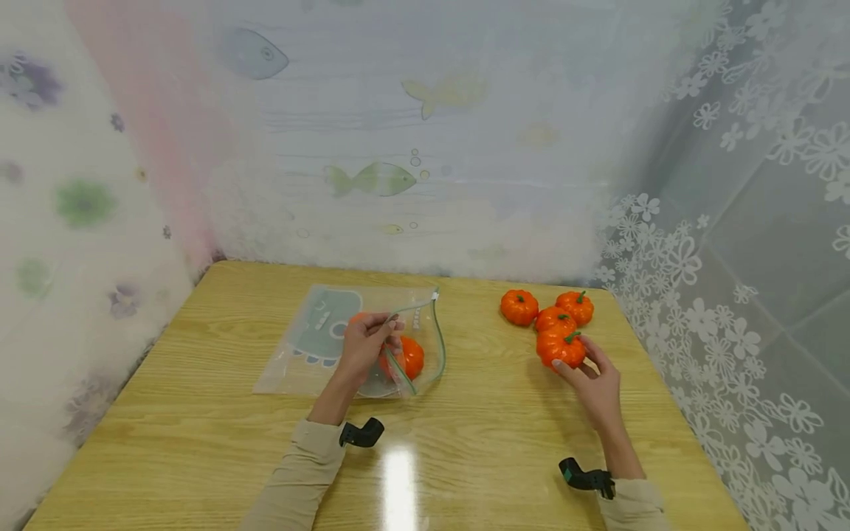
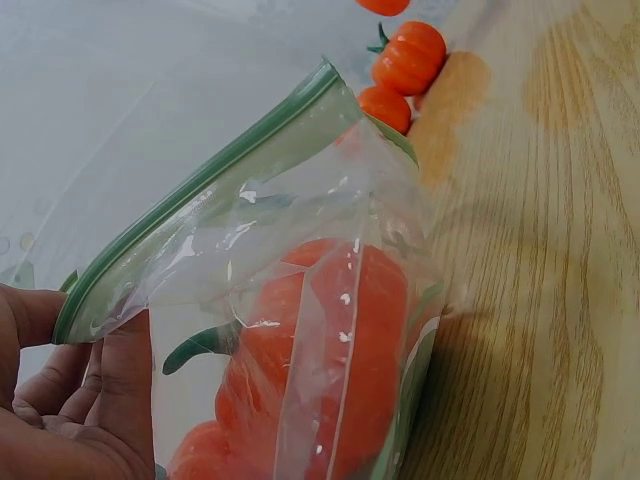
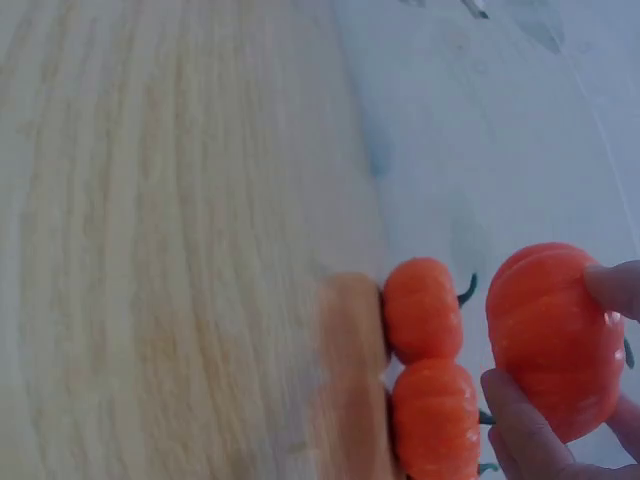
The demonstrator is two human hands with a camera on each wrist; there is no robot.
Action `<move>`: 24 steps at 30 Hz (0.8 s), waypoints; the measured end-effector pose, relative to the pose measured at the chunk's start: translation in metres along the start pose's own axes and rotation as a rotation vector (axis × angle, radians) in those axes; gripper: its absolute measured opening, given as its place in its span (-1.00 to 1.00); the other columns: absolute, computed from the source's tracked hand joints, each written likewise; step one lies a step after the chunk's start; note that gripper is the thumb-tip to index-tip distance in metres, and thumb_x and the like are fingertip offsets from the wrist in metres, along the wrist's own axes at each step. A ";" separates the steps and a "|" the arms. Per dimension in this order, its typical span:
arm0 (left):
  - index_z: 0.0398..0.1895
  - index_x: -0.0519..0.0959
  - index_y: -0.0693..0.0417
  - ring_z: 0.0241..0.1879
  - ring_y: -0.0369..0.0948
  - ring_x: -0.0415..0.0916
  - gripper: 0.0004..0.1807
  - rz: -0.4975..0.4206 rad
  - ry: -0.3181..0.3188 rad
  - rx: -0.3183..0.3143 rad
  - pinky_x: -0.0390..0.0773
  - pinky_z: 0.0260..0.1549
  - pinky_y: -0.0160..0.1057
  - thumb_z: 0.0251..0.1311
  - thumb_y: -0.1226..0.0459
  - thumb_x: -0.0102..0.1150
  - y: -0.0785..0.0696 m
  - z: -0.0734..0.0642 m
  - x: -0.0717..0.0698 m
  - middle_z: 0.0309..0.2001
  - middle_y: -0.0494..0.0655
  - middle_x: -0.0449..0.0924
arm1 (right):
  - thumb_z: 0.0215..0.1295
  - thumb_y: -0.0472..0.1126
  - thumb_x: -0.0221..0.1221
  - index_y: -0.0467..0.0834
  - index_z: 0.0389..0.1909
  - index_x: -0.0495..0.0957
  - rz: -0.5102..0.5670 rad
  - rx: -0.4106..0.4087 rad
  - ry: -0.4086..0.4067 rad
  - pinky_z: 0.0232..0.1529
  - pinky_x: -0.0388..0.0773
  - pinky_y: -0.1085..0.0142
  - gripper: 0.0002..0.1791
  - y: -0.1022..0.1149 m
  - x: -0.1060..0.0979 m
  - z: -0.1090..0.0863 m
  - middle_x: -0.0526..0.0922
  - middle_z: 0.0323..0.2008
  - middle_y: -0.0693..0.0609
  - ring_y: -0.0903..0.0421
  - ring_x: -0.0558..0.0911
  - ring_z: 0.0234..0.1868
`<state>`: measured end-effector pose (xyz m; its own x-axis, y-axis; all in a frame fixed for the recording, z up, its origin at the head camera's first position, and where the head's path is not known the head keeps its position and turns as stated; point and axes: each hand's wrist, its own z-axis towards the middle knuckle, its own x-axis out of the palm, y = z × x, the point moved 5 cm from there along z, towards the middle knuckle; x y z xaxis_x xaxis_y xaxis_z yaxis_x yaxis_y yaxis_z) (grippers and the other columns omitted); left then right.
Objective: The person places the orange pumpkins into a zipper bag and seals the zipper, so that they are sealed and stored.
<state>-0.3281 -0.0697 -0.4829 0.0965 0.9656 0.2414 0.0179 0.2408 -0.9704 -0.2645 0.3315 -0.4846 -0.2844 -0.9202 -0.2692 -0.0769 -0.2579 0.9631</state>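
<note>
A clear plastic zip bag with a green seal and a printed pattern lies on the left half of the table, its mouth spread toward the right. My left hand pinches one lip of that mouth between thumb and fingers. Inside, seen through the film in the left wrist view, are an orange toy pumpkin with a green stem and part of another. At the right, my right hand grips another toy pumpkin by its sides, thumb opposite the fingers. It looks raised above the tabletop, stem showing.
Just beyond the right hand, three more pumpkins stand in a cluster: one at the left, one at the back right, one nearer. Patterned curtains enclose the wooden table at its back and sides.
</note>
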 end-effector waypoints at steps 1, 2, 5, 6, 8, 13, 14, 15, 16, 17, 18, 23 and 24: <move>0.18 0.50 0.43 -0.50 -0.30 0.64 -0.70 0.000 0.001 -0.001 0.73 -0.41 -0.35 0.52 0.40 0.03 0.000 0.000 0.000 -0.26 -0.11 0.72 | 0.36 -0.20 0.34 -0.04 0.57 0.22 0.007 -0.010 -0.006 -0.10 0.59 0.63 -0.19 0.000 0.003 -0.001 0.21 0.41 -0.09 -0.02 0.40 0.31; 0.18 0.50 0.43 -0.50 -0.30 0.64 -0.70 0.001 0.002 -0.001 0.73 -0.41 -0.35 0.52 0.40 0.03 0.001 0.000 0.000 -0.28 -0.17 0.71 | 0.35 -0.21 0.35 -0.05 0.55 0.25 0.011 -0.020 -0.010 -0.09 0.59 0.63 -0.21 -0.001 0.006 -0.002 0.23 0.39 -0.06 0.04 0.41 0.28; 0.17 0.50 0.44 -0.50 -0.31 0.64 -0.70 -0.004 0.001 0.002 0.73 -0.41 -0.36 0.52 0.39 0.04 0.003 0.001 0.000 -0.30 -0.19 0.71 | 0.32 -0.25 0.37 -0.08 0.50 0.31 0.016 -0.059 0.002 -0.03 0.56 0.66 -0.24 -0.001 0.017 -0.006 0.29 0.37 -0.03 0.15 0.43 0.20; 0.17 0.50 0.44 -0.50 -0.30 0.64 -0.70 -0.005 0.001 0.003 0.73 -0.41 -0.35 0.52 0.40 0.04 0.003 0.001 0.001 -0.29 -0.18 0.71 | 0.31 -0.27 0.38 -0.09 0.49 0.33 0.021 -0.069 0.011 -0.02 0.56 0.65 -0.25 -0.002 0.021 -0.008 0.29 0.36 -0.03 0.17 0.43 0.19; 0.17 0.50 0.45 -0.50 -0.31 0.64 -0.70 -0.001 0.002 0.006 0.73 -0.41 -0.35 0.52 0.39 0.04 0.003 0.001 0.001 -0.29 -0.18 0.71 | 0.28 -0.29 0.40 -0.11 0.47 0.35 0.021 -0.087 0.032 0.00 0.55 0.64 -0.25 -0.003 0.028 -0.011 0.31 0.35 -0.04 0.21 0.47 0.16; 0.17 0.50 0.44 -0.50 -0.30 0.64 -0.71 0.000 -0.005 0.000 0.73 -0.41 -0.35 0.51 0.41 0.03 0.002 0.000 0.001 -0.29 -0.18 0.71 | 0.19 -0.37 0.44 -0.18 0.42 0.40 0.027 -0.147 0.079 0.09 0.53 0.62 -0.24 -0.005 0.044 -0.017 0.38 0.29 -0.09 0.27 0.54 0.12; 0.17 0.50 0.43 -0.50 -0.30 0.64 -0.71 0.000 -0.007 -0.001 0.73 -0.41 -0.35 0.51 0.41 0.03 0.002 0.000 0.001 -0.29 -0.17 0.71 | 0.18 -0.39 0.44 -0.19 0.42 0.41 0.032 -0.159 0.090 0.10 0.54 0.61 -0.24 -0.006 0.046 -0.017 0.40 0.29 -0.10 0.27 0.54 0.12; 0.17 0.50 0.43 -0.50 -0.30 0.64 -0.71 0.000 -0.009 -0.002 0.73 -0.41 -0.35 0.51 0.41 0.03 0.002 0.000 0.001 -0.29 -0.17 0.71 | 0.17 -0.40 0.44 -0.20 0.41 0.41 0.036 -0.168 0.102 0.10 0.54 0.60 -0.24 -0.006 0.049 -0.017 0.40 0.28 -0.11 0.28 0.55 0.12; 0.17 0.50 0.43 -0.50 -0.29 0.64 -0.71 0.000 -0.011 -0.003 0.74 -0.41 -0.34 0.51 0.42 0.03 0.002 0.000 0.001 -0.29 -0.17 0.71 | 0.17 -0.42 0.44 -0.21 0.41 0.41 0.042 -0.172 0.116 0.09 0.55 0.59 -0.24 -0.007 0.052 -0.018 0.41 0.28 -0.09 0.27 0.56 0.11; 0.18 0.50 0.43 -0.50 -0.29 0.64 -0.71 0.001 -0.011 -0.002 0.74 -0.41 -0.34 0.51 0.42 0.03 0.002 0.000 0.002 -0.28 -0.17 0.71 | 0.16 -0.43 0.44 -0.22 0.41 0.41 0.050 -0.180 0.129 0.08 0.57 0.57 -0.24 -0.007 0.055 -0.018 0.42 0.28 -0.08 0.28 0.57 0.10; 0.18 0.50 0.44 -0.50 -0.30 0.64 -0.70 0.002 -0.009 -0.003 0.74 -0.41 -0.34 0.51 0.42 0.04 0.002 0.000 0.002 -0.28 -0.17 0.71 | 0.16 -0.44 0.43 -0.22 0.41 0.41 0.062 -0.188 0.145 0.07 0.59 0.54 -0.24 -0.008 0.058 -0.018 0.42 0.28 -0.07 0.29 0.59 0.09; 0.23 0.46 0.47 -0.48 -0.30 0.64 -0.66 0.006 0.007 -0.008 0.73 -0.40 -0.35 0.52 0.40 0.03 0.003 0.000 0.003 -0.26 -0.17 0.71 | 0.14 -0.53 0.39 -0.32 0.40 0.38 0.163 -0.249 0.249 -0.02 0.69 0.42 -0.24 -0.004 0.074 -0.023 0.45 0.25 0.09 0.26 0.62 0.06; 0.24 0.45 0.48 -0.48 -0.31 0.64 -0.65 0.006 0.010 -0.009 0.73 -0.39 -0.35 0.52 0.40 0.02 0.003 0.000 0.003 -0.26 -0.17 0.71 | 0.14 -0.54 0.38 -0.33 0.40 0.37 0.185 -0.261 0.273 -0.02 0.70 0.40 -0.24 -0.002 0.077 -0.025 0.46 0.25 0.11 0.25 0.62 0.06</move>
<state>-0.3276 -0.0660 -0.4855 0.1068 0.9660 0.2355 0.0259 0.2341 -0.9719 -0.2628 0.2537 -0.5074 -0.0039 -0.9932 -0.1161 0.2068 -0.1144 0.9717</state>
